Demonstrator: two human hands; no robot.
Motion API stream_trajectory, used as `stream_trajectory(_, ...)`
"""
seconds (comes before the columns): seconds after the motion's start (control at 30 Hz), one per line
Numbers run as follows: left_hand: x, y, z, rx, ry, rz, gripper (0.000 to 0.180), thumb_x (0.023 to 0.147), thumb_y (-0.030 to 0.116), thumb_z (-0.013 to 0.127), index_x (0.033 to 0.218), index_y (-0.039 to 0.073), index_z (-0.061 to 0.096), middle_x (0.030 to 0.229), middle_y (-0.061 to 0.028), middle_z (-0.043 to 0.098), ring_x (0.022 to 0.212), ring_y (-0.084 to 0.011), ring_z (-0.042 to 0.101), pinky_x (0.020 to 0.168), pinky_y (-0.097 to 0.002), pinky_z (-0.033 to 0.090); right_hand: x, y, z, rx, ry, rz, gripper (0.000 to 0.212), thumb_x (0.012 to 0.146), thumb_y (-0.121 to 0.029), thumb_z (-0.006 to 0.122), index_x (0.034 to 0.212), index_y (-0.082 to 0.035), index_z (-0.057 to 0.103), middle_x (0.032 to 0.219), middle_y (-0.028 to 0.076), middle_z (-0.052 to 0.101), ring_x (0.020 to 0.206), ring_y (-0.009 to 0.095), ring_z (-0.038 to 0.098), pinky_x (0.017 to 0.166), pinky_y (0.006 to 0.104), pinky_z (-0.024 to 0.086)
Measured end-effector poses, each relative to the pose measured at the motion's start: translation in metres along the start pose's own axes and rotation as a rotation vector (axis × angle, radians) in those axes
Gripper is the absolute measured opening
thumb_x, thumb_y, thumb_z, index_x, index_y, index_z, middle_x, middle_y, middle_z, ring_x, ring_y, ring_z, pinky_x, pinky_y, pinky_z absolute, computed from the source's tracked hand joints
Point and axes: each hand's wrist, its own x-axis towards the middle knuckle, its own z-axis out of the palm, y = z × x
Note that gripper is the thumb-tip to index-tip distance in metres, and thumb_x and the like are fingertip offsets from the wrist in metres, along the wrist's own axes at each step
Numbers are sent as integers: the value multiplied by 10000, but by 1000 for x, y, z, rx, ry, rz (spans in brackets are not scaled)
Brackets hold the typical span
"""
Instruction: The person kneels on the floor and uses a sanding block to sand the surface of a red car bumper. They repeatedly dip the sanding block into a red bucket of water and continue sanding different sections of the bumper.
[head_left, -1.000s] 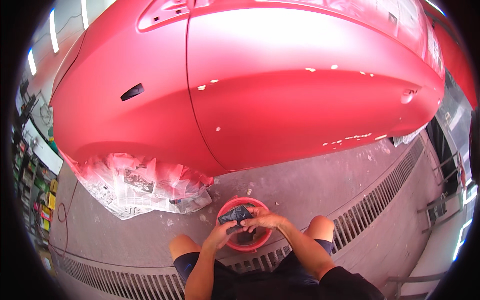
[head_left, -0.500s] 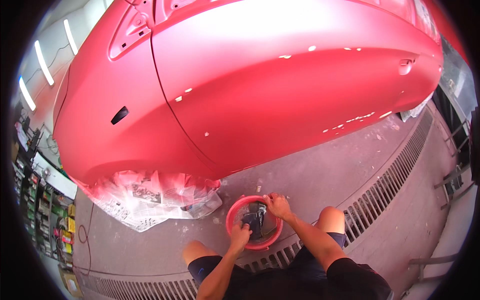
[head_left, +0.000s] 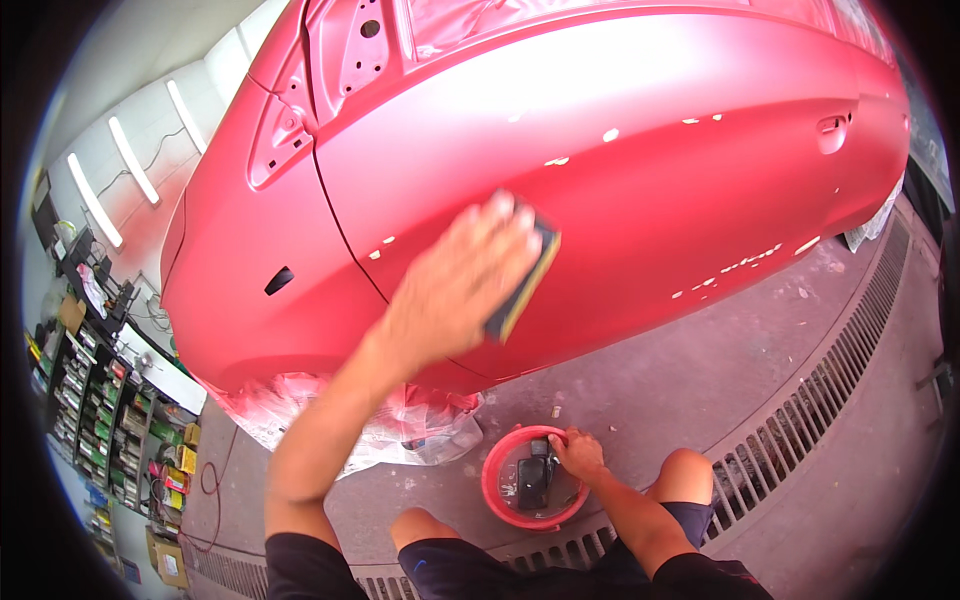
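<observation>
My left hand (head_left: 462, 272) is raised in front of the red car door (head_left: 660, 200), gripping a dark sanding block (head_left: 527, 278) with a yellowish edge. Whether the block touches the door's surface I cannot tell. Pale chipped spots dot the door along its upper crease and lower edge. Down between my knees stands a red bucket (head_left: 497, 505) with water in it. A dark object (head_left: 534, 482) lies inside, its kind unclear. My right hand (head_left: 582, 455) is closed over the bucket's right rim.
Red-dusted plastic and paper sheeting (head_left: 430, 440) covers the wheel at left. A slotted floor drain (head_left: 770, 465) curves behind and right of me. Shelves of cans and boxes (head_left: 110, 430) stand at far left, and a hose (head_left: 215, 495) lies on the floor.
My left hand has come up out of the bucket with the sanding block, over to the door. My right hand stays on the rim. The view has shifted a little.
</observation>
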Motion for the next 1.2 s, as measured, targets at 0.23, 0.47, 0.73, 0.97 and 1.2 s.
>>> stream_trajectory(0.23,50,-89,4,387,-238,2,701,925,152,691,1585,76,467,1659,-123,459,1581,-326,359,1324,-497,269,-3,-9,1,36,5,-19,526,1001,-519,640,1076,-2,694,1048,260,753,1030,475,718,920,584,562)
stream_trajectory(0.47,53,-83,2,374,-302,-22,712,1063,492,575,1645,120,402,1720,-96,371,1615,-279,292,1335,-502,203,0,4,6,28,30,-49,519,990,-517,650,1091,-9,688,1011,280,748,1003,483,723,884,591,573)
stream_trajectory(0.73,42,-101,-10,416,-367,11,689,1072,481,550,1641,117,414,1722,-93,377,1613,-271,302,1336,-503,188,-3,3,3,72,59,-32,519,989,-513,662,1082,-3,676,996,293,742,974,495,723,860,593,579)
stream_trajectory(0.97,68,-96,0,374,-314,47,653,1029,286,572,1638,111,416,1725,-89,375,1615,-281,303,1337,-495,192,-2,1,3,66,27,-25,530,989,-521,660,1104,-4,667,1004,295,737,972,509,715,870,602,570)
stream_trajectory(1.2,67,-92,1,302,-294,11,735,951,199,590,1653,122,387,1729,-82,371,1618,-269,300,1343,-492,183,-4,-1,7,65,21,-34,544,1001,-539,637,1113,-7,661,1012,291,739,981,505,717,869,609,569)
